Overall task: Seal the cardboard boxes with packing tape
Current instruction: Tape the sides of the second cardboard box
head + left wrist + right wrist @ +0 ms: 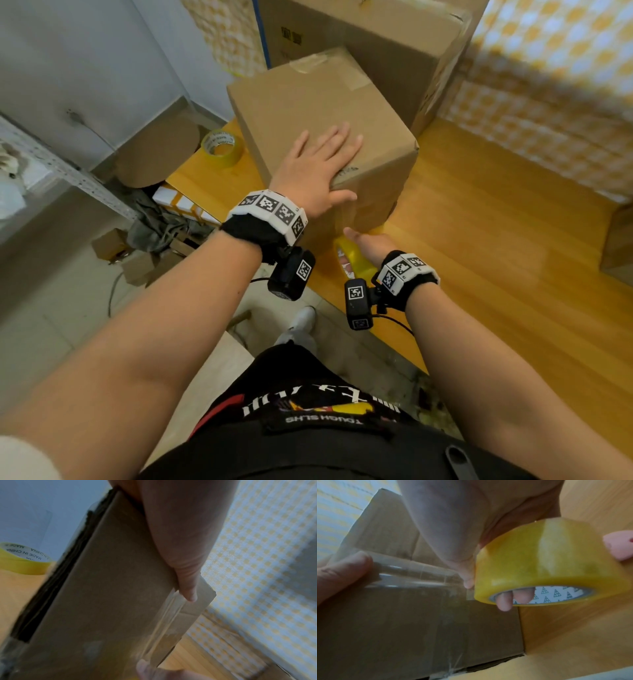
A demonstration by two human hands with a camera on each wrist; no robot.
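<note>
A brown cardboard box (373, 161) stands on the wooden table (496, 219). My left hand (318, 161) lies flat on its top, fingers straight, and the thumb (187, 585) presses a strip of clear tape (168, 614) onto the box's near face. My right hand (370, 245) grips a yellow tape roll (539, 563) low beside that face, with fingers (513, 597) through the core. The clear strip (411, 574) runs taut from the roll to the box under my left thumb (342, 572). The table-level seam is partly hidden.
A second tape roll (222, 147) lies on the table left of the box. A large carton (359, 41) stands right behind it and another box (620, 240) sits at the right edge. A pink piece (619, 545) sticks out beside the held roll. Clutter fills the floor left.
</note>
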